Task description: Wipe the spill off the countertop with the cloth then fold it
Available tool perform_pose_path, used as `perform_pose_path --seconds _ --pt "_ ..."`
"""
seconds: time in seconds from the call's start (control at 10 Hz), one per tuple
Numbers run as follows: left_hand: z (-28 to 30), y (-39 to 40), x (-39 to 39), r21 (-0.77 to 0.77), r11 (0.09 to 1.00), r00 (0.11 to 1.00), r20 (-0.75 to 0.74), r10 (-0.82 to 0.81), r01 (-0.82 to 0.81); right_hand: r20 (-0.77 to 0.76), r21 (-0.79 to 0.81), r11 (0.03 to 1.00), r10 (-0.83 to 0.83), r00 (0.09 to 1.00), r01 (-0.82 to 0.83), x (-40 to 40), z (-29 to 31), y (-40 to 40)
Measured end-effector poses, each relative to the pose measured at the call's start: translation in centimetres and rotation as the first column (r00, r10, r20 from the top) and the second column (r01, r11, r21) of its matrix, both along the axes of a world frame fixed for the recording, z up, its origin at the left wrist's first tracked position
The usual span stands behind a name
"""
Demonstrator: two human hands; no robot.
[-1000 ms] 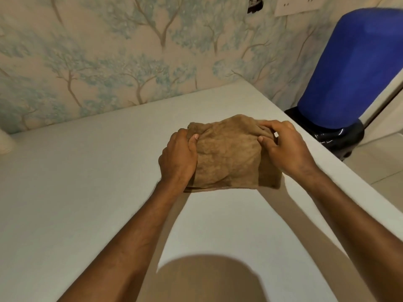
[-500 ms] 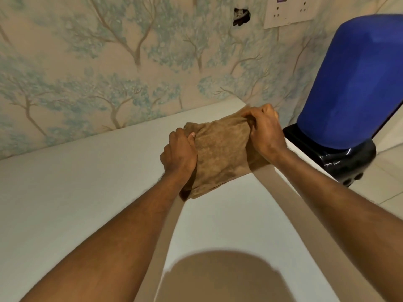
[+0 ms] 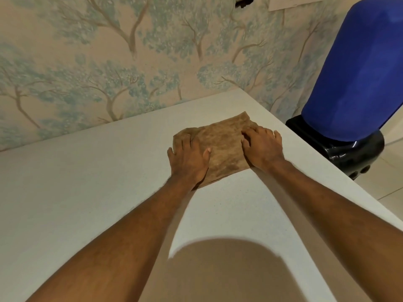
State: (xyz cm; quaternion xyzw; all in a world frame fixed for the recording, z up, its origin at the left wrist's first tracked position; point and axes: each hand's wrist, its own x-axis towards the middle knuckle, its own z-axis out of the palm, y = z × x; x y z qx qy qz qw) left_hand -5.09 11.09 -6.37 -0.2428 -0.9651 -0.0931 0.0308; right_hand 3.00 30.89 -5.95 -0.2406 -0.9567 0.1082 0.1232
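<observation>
A brown cloth point(image 3: 222, 142) lies folded into a rough rectangle on the white countertop point(image 3: 87, 182), near its far right corner. My left hand point(image 3: 188, 162) rests flat on the cloth's left edge, fingers spread, palm down. On the cloth's right edge, my right hand point(image 3: 262, 148) presses down flat with its fingers apart. Neither hand grips the cloth. No spill shows on the countertop.
A wall with tree-patterned wallpaper point(image 3: 109, 62) runs along the back of the counter. A big blue water bottle point(image 3: 362, 68) on a black base point(image 3: 349, 153) stands just beyond the counter's right edge. A rounded shadow point(image 3: 220, 269) falls on the near countertop.
The cloth, held up and stretched between both hands half a second ago, now lies flat on the counter. Both hands have let go and rest open on top of it.
</observation>
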Motion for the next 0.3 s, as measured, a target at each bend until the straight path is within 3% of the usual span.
perform_pose_path --seconds 0.3 --pt "1.4 -8.3 2.1 0.094 0.996 0.990 -0.137 0.020 -0.007 -0.202 0.053 0.998 0.030 0.979 -0.020 2.8 0.8 -6.8"
